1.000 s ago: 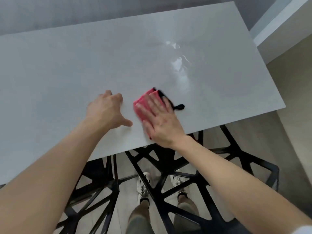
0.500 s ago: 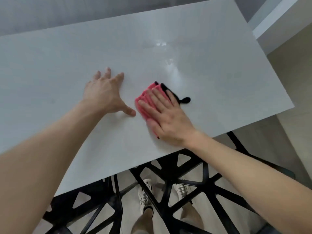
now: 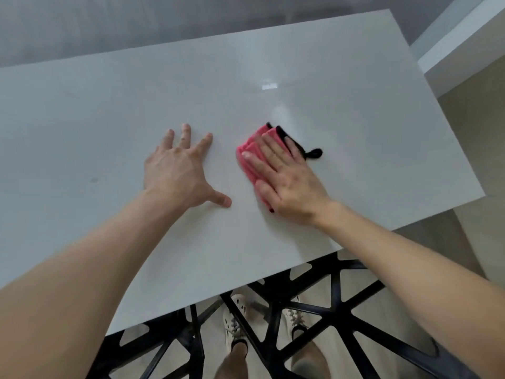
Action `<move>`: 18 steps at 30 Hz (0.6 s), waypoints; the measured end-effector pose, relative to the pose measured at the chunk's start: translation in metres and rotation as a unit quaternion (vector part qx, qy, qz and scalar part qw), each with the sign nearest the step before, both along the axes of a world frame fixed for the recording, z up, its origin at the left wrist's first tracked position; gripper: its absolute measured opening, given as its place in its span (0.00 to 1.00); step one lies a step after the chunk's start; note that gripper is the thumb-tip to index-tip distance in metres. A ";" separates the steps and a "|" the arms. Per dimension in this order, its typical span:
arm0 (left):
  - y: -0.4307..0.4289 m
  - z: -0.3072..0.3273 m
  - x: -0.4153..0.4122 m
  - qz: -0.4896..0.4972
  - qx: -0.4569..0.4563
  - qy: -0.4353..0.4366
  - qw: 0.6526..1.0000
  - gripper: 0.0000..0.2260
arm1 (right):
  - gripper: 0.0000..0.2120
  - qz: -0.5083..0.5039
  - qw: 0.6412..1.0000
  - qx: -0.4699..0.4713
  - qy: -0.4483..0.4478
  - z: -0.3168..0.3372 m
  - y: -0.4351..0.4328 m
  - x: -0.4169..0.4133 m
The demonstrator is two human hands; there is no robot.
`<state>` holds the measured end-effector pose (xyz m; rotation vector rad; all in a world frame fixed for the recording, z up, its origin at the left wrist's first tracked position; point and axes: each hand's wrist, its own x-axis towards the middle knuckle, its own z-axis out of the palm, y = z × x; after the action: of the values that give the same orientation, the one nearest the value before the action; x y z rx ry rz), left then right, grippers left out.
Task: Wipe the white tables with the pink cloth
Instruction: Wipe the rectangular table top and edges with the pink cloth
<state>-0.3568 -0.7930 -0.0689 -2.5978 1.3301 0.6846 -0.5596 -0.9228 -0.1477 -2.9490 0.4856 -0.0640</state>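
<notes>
Right hand [image 3: 284,181] flat on cloth [image 3: 250,150], left hand [image 3: 177,173] splayed on table [image 3: 109,105], black frame [image 3: 335,291] below

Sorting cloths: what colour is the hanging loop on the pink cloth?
Black; the loop shows best in head view.

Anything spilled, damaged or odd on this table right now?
No spill or damage. One faint dark smudge marks the white table left of the left hand; the bright patch beyond the pink cloth looks like glare.
</notes>
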 end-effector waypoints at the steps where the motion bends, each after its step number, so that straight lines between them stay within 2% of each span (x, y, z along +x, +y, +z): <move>1: 0.000 0.000 0.000 -0.003 0.002 0.002 1.000 0.69 | 0.29 0.095 0.995 0.000 0.032 0.005 0.008 -0.014; 3: -0.001 0.000 0.000 -0.007 0.005 0.000 1.000 0.69 | 0.29 0.202 0.978 0.013 0.055 0.009 -0.026 -0.020; 4: -0.002 0.000 0.000 -0.009 0.006 -0.001 1.000 0.69 | 0.30 0.183 0.982 0.009 0.047 0.008 -0.055 -0.012; 5: -0.002 0.000 -0.001 -0.009 0.006 -0.002 1.000 0.69 | 0.31 0.114 0.993 0.001 0.029 0.007 -0.086 0.003; 6: -0.003 -0.001 -0.001 -0.008 0.005 -0.003 1.000 0.69 | 0.33 0.004 1.000 -0.001 0.019 0.007 -0.116 0.021; 8: -0.002 -0.001 0.000 -0.005 0.000 -0.003 1.000 0.69 | 0.37 -0.218 0.975 0.020 0.028 0.007 -0.146 0.058; 9: -0.001 -0.002 0.000 -0.003 -0.002 -0.005 1.000 0.69 | 0.37 -0.282 0.959 0.024 0.024 0.004 -0.141 0.074; 10: -0.001 -0.001 0.001 -0.001 -0.003 -0.007 1.000 0.68 | 0.37 -0.299 0.954 0.020 0.019 0.002 -0.127 0.086; 12: -0.002 0.001 0.000 -0.003 0.000 -0.003 1.000 0.68 | 0.36 -0.206 0.978 0.011 0.007 0.002 -0.078 0.082; 14: -0.001 0.002 -0.002 0.000 -0.002 0.000 1.000 0.68 | 0.32 -0.029 1.000 -0.001 0.003 0.006 -0.022 0.046; 16: -0.001 0.004 -0.002 0.004 -0.005 0.008 1.000 0.68 | 0.30 0.146 0.988 0.003 0.043 0.012 0.001 0.004; 18: -0.001 0.004 -0.002 0.006 -0.005 0.008 1.000 0.68 | 0.30 0.252 0.965 0.015 0.074 0.016 -0.037 -0.005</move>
<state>-0.3590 -0.7945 -0.0646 -2.6156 1.3276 0.7037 -0.5644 -0.9598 -0.1314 -2.9585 -0.2573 0.2194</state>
